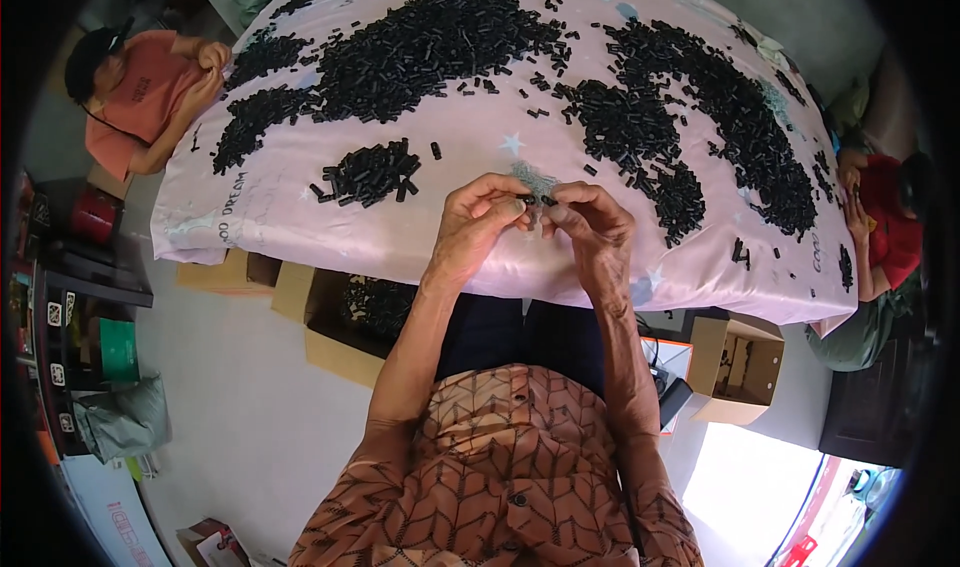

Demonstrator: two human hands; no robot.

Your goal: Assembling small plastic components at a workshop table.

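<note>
Over the near edge of the pink cloth (pixel 400 232), my two hands come together at chest height. My left hand (pixel 472 225) pinches a small black cylindrical piece (pixel 526 199) between thumb and fingertips. Close beside it, my right hand (pixel 598 225) is closed in a pinch as well, with a bit of black at its fingertips. Whether that is a second piece or part of the same one is too small to tell. Just beyond the fingertips lies a little heap of small clear or silvery parts (pixel 530 175). A loose pile of black pieces (pixel 372 173) lies left of my left hand.
Large heaps of the same black pieces (pixel 430 47) (pixel 625 122) spread across the table. One person in orange (pixel 150 92) works at the left end, another in red (pixel 885 227) at the right. Cardboard boxes (pixel 335 342) (pixel 740 367) stand below the table's front edge.
</note>
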